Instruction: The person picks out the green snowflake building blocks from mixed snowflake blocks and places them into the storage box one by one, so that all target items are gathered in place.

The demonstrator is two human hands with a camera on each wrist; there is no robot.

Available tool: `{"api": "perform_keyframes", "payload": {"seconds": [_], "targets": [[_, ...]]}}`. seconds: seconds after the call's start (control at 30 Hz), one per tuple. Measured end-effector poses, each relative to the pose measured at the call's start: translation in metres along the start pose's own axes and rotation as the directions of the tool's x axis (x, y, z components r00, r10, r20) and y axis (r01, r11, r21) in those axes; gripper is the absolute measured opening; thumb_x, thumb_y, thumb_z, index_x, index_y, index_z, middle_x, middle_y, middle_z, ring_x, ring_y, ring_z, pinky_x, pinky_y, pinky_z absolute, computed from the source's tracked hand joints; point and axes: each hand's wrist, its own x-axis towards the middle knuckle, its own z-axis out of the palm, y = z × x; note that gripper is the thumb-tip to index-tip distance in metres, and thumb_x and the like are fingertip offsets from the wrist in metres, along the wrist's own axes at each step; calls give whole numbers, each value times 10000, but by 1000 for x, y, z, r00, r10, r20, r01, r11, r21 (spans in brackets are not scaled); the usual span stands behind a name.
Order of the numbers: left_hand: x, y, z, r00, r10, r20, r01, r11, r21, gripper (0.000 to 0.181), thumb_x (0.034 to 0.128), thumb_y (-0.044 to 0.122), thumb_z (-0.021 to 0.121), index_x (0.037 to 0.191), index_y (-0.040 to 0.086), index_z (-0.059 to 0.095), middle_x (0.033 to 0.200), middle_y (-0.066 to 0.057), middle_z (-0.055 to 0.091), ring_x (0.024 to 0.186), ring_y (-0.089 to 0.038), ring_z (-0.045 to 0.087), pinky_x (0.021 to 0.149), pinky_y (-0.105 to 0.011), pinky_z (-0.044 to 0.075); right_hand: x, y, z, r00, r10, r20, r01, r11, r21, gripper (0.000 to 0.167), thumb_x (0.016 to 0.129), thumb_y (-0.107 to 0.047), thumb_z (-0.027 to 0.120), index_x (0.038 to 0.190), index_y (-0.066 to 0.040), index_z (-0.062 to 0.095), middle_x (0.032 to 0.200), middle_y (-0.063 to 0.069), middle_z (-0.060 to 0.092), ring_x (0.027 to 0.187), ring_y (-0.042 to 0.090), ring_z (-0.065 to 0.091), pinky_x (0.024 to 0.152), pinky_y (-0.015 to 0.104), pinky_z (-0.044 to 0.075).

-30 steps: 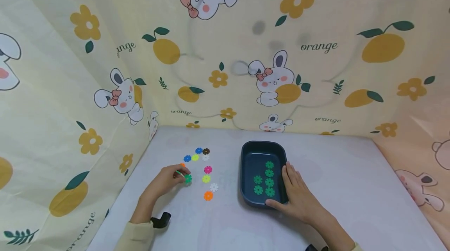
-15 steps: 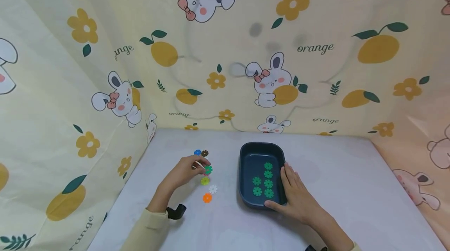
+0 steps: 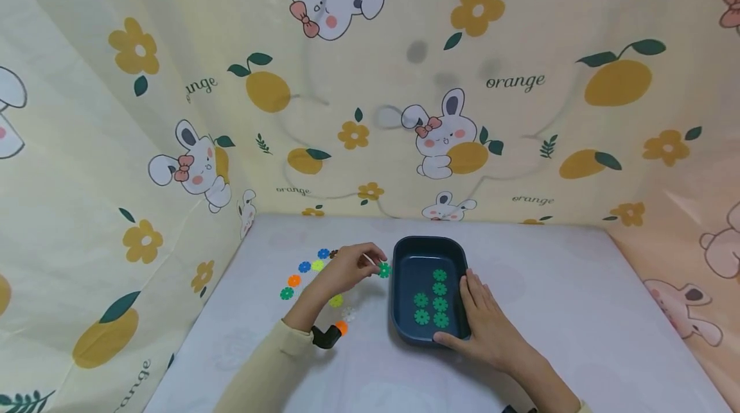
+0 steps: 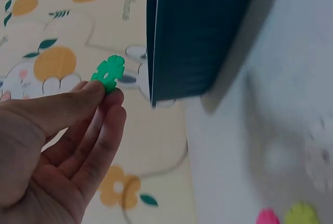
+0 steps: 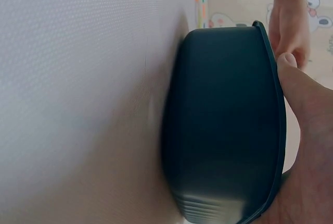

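Observation:
Between thumb and fingertips, my left hand (image 3: pixel 351 266) pinches a green snowflake building disc (image 3: pixel 384 270). It holds the disc above the table, just left of the dark blue tray (image 3: pixel 397 329). In the left wrist view the notched disc (image 4: pixel 108 73) stands tilted beside the tray's wall (image 4: pixel 197 41). Several green discs (image 3: pixel 440 304) lie flat inside the tray, toward its right and near part. My right hand (image 3: pixel 491 326) rests on the tray's right side, fingers straight along the rim and thumb at the near corner. The right wrist view shows that thumb (image 5: pixel 294 73) on the rim.
Loose discs lie on the white table (image 3: pixel 289 361) left of the tray: a green disc (image 3: pixel 287 293), an orange disc (image 3: pixel 294 281), a blue disc (image 3: pixel 304 267) and others, some hidden under my left arm. A patterned cloth (image 3: pixel 324 169) hangs behind.
My left hand has carried the green disc rightward from the loose discs to the tray's left edge. My right hand stays on the tray. The head view has shifted slightly.

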Motion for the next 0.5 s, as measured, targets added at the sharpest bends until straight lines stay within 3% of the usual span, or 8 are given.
{"api": "perform_keyframes", "payload": {"seconds": [0.2,0.5], "targets": [[27,9,18,998,44,44,-44,999,12,153,1023,98,744,1163,149,715,1089,43,733,973,-122,683,826,-261,592,0,1,0,1000,4,6,-4,1000,-4,1319,843,-810,704,1666,81,186,1775,254,52,1640,441,91,1290,629,172],[62,13,40,987,51,150,-61,996,61,126,1037,57,710,1138,131,726,1074,-3,742,941,-77,646,850,-212,561,0,1,1,1000,-2,6,2,1000,-21,1314,847,-817,693,1661,87,199,1772,261,65,1636,448,107,1285,635,183]]}}
